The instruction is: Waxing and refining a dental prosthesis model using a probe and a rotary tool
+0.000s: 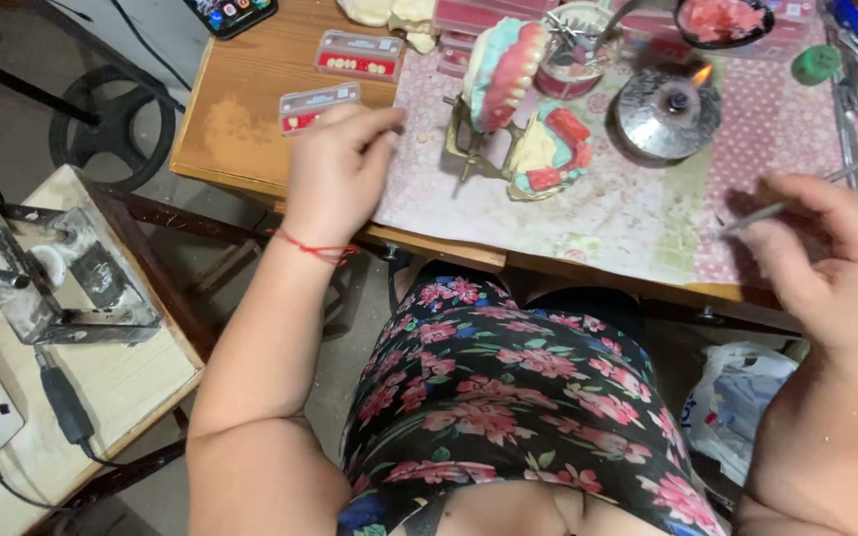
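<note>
My left hand (338, 169) hovers over the desk's left part, fingers curled, its thumb and fingertip pinched near a small clear box of teeth (317, 104); whether it holds something tiny I cannot tell. A red thread circles that wrist. My right hand (826, 260) grips a thin metal tool (796, 199) at the right edge, blurred. Between the hands stands a brass dental articulator (469, 139) with pink-and-teal denture models (508, 65) hinged open above a lower model (553, 149).
A lit spirit burner (669, 109) flames at back right. A dish of pink wax (722, 20), a cup of tools (576, 45), another tooth box (359, 55) and a phone (232, 12) lie on the wooden desk (240, 149). A side table (121, 367) with equipment stands left.
</note>
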